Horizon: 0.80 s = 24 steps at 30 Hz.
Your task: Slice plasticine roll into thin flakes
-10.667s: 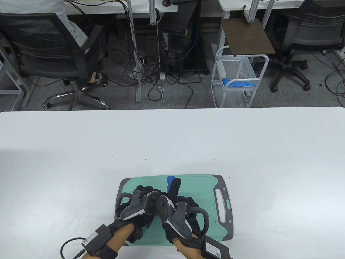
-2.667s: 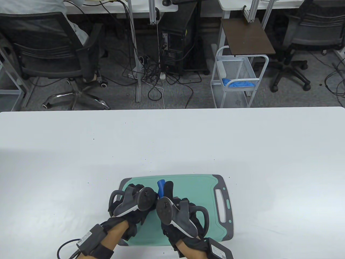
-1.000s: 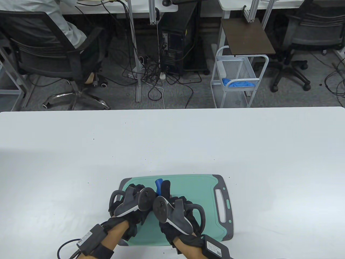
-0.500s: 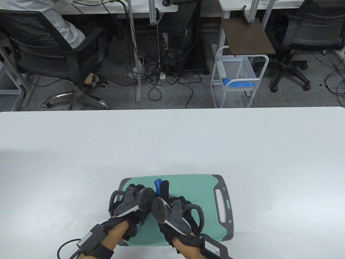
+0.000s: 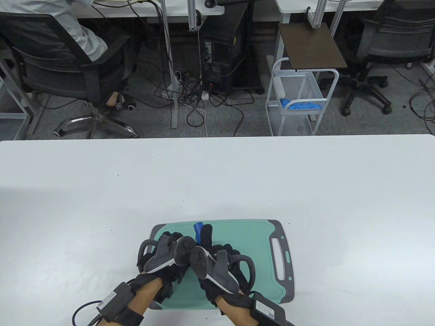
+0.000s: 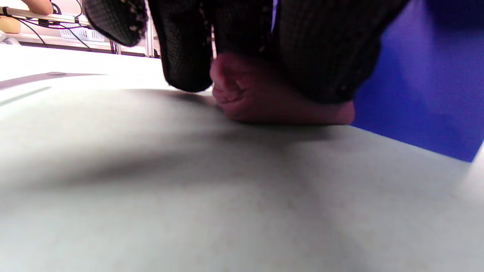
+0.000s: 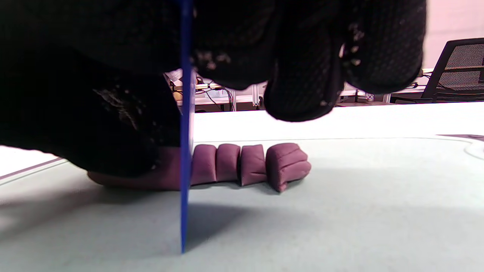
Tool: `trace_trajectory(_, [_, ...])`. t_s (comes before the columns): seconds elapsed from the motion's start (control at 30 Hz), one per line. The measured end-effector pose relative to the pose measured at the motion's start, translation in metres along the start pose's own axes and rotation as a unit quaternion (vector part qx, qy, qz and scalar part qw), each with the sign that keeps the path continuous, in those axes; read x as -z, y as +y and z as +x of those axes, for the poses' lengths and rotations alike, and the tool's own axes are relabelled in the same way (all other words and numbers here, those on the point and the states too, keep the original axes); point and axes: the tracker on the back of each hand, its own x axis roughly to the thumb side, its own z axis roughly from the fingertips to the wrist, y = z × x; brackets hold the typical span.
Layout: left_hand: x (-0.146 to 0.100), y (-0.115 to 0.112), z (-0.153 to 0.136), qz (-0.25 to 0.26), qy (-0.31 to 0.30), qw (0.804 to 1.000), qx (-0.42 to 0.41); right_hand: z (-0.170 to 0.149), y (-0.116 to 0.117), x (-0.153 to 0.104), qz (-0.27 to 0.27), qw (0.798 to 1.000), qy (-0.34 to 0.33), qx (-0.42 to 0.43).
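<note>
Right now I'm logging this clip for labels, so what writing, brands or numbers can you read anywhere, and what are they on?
None can be read.
Left wrist box: white label with print, too small to read.
Right wrist box: white label with print, too small to read.
Computer tower under the far desk: stickers, too small to read.
Cutting board, blue cutter, plasticine roll: no writing visible.
</note>
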Motion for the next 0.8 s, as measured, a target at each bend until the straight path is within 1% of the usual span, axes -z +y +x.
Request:
trace_trajectory(0.3, [0.0001,0.0005,0.0001,-0.007,-0.002,1.000,-0.001,-0.0012,0.0004,-0.0001,0.008,1.000,0.001,0.000])
trace_trajectory(0.53, [-0.0004,0.0044,0.0023,-0.036,-0.005,0.999,0.015,-0.0071,-0.0009,-0.0046,0.020,1.000,0.004,0.011])
trace_trajectory(0.63, [-0.0007,0.0041,0.0021,-0.028,-0.004,0.999,0.019,-0.0091,-0.0005,-0.0055,0.018,1.000,0.005,0.014])
trace_trajectory(0.8, [-0.0010,0.0042,0.0023,-0.013,-0.002,1.000,0.027,-0.0098,-0.0064,-0.0090,0.005,1.000,0.005,0.019])
